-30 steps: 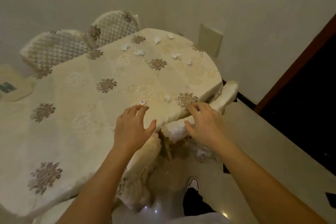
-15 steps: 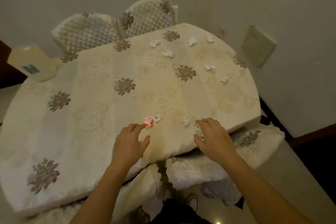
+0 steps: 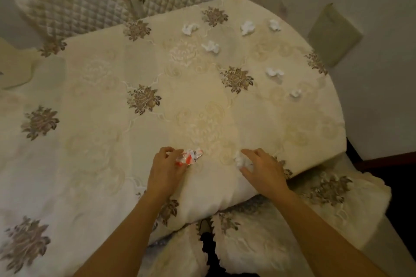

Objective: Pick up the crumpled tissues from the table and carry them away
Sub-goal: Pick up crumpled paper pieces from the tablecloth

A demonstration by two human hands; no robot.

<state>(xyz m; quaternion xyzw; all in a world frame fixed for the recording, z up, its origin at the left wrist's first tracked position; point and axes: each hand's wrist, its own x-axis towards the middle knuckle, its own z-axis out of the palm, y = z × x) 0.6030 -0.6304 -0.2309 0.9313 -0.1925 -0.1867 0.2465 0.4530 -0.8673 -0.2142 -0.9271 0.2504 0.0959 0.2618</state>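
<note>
- While its fingers curl round a crumpled red-and-white wrapper [image 3: 189, 158], the left hand [image 3: 165, 170] rests near the near edge of the cream flower-patterned clothed table [image 3: 90, 101].
- The right hand [image 3: 264, 170] pinches a small white crumpled tissue [image 3: 241, 160] between thumb and fingers, at the same edge.
- Six other white crumpled tissues [image 3: 211, 47] lie scattered toward the far right edge.

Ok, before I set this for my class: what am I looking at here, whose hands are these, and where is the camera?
There is no machine. A person wears a camera on the head, and it looks down at their own bare hands. The left hand pinches a red-and-white wrapper. The right hand curls round a crumpled tissue. Six more tissues lie farther off on the cloth-covered table, with two chairs behind it.
</note>
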